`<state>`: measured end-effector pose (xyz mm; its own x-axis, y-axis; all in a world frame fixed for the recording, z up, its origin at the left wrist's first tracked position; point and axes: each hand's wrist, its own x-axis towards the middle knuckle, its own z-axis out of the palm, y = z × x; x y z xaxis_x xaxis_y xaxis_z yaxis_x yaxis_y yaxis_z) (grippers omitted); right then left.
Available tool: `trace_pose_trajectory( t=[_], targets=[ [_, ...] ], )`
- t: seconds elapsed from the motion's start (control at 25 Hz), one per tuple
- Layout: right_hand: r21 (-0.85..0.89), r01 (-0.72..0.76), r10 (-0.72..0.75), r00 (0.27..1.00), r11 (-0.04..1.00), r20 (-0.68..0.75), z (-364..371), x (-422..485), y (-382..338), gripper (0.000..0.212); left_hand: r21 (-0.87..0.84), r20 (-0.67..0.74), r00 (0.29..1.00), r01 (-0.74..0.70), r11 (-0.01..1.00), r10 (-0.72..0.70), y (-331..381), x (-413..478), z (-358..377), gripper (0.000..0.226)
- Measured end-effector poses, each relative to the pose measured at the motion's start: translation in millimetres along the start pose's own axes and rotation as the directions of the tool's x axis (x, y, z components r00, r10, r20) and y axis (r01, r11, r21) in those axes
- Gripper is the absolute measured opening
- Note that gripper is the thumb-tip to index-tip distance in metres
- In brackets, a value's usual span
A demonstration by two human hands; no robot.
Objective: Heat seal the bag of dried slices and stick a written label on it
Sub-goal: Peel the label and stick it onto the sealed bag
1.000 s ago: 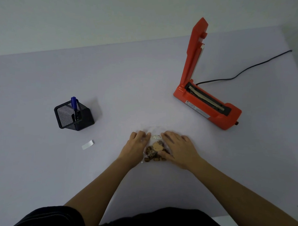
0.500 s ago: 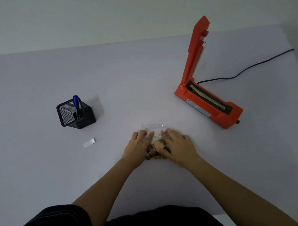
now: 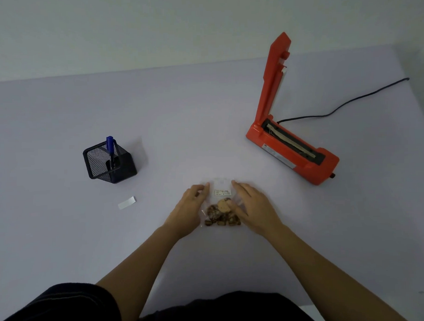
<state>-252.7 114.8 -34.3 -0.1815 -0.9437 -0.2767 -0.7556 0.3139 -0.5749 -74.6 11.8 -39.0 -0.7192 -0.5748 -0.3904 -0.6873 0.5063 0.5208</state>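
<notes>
A small clear bag [image 3: 221, 184] of brown dried slices [image 3: 222, 212] lies flat on the table in front of me. A white written label [image 3: 222, 192] sits on the bag above the slices. My left hand [image 3: 189, 208] rests at the bag's left edge and my right hand [image 3: 253, 207] at its right edge, fingers stretched out along the sides. The orange heat sealer [image 3: 293, 152] stands to the right with its arm raised upright.
A black mesh pen holder [image 3: 109, 162] with a blue pen [image 3: 110, 147] stands at the left. A white backing strip [image 3: 127, 202] lies in front of it. The sealer's black cord [image 3: 348, 102] runs off to the right. The table [image 3: 180, 118] is pale lilac.
Both hands have slid apart from the middle of the bag to its two sides, uncovering the label and the slices. The bag stays in place.
</notes>
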Motion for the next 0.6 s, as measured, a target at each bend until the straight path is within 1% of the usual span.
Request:
trace_pose_trajectory(
  t=[0.08, 0.16, 0.2, 0.28, 0.36, 0.4, 0.48, 0.52, 0.6],
  targets=[
    [0.081, 0.005, 0.004, 0.994, 0.997, -0.113, 0, -8, -1, 0.065, -0.097, -0.143, 0.987, 0.065, 0.993, -0.079, -1, -11, 0, 0.070],
    [0.153, -0.090, 0.120, 0.972, 0.984, -0.203, 6, -17, 0, 0.061, -0.216, -0.269, 0.942, 0.142, 0.966, -0.199, 4, -23, 5, 0.058],
    [0.205, -0.166, 0.211, 0.951, 0.965, -0.224, 10, -21, -1, 0.063, -0.304, -0.285, 0.918, 0.188, 0.934, -0.277, 9, -27, 10, 0.053],
    [0.306, -0.322, 0.387, 0.904, 0.896, -0.182, 16, -26, -6, 0.070, -0.490, -0.213, 0.862, 0.314, 0.814, -0.461, 25, -30, 18, 0.049],
    [0.379, -0.401, 0.463, 0.882, 0.834, -0.086, 23, -29, -13, 0.074, -0.598, -0.117, 0.809, 0.405, 0.691, -0.576, 37, -28, 26, 0.053],
    [0.408, -0.415, 0.472, 0.881, 0.813, -0.045, 24, -29, -18, 0.075, -0.617, -0.088, 0.800, 0.424, 0.663, -0.593, 40, -26, 28, 0.055],
    [0.455, -0.415, 0.467, 0.884, 0.788, -0.002, 26, -23, -29, 0.076, -0.625, -0.069, 0.800, 0.431, 0.651, -0.596, 39, -21, 24, 0.055],
    [0.467, -0.406, 0.460, 0.888, 0.786, -0.001, 25, -15, -34, 0.076, -0.640, -0.067, 0.799, 0.426, 0.640, -0.598, 37, -16, 19, 0.054],
    [0.449, -0.370, 0.427, 0.904, 0.813, -0.027, 18, 11, -41, 0.077, -0.687, -0.081, 0.792, 0.396, 0.609, -0.605, 27, 1, 0, 0.053]
  ],
)
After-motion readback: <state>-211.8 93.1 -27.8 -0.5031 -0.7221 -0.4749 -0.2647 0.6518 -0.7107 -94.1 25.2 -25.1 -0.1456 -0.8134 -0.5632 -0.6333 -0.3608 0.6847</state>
